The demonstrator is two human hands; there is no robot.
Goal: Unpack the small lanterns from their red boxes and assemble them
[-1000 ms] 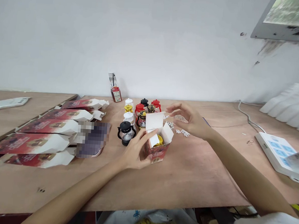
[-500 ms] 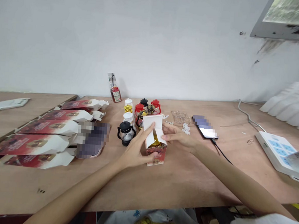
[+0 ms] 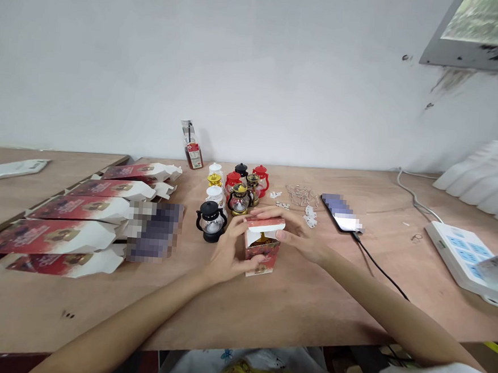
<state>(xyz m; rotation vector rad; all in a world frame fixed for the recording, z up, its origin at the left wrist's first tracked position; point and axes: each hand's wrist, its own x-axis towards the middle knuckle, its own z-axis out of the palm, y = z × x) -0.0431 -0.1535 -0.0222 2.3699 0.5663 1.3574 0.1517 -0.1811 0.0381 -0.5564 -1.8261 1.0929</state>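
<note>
A small red printed cardboard box stands upright on the wooden table in front of me. Its lid flap is bent partly down over the opening, and a gold piece shows inside. My left hand grips the box's left side, thumb across the front. On the right, my right hand has its fingers over the back of the lid flap and its thumb at the front edge. Just behind the box is a group of miniature lanterns, among them a black lantern and a gold-and-black lantern.
Several flattened red boxes lie at the left beside a blurred phone. Metal hooks and white bits lie behind my right hand. Further right are a cabled phone, a power strip and white stacked pieces. A bottle stands by the wall.
The lid flap has gone from standing up to folded forward and down over the box opening. My right hand moved with it; my left hand still steadies the box.
</note>
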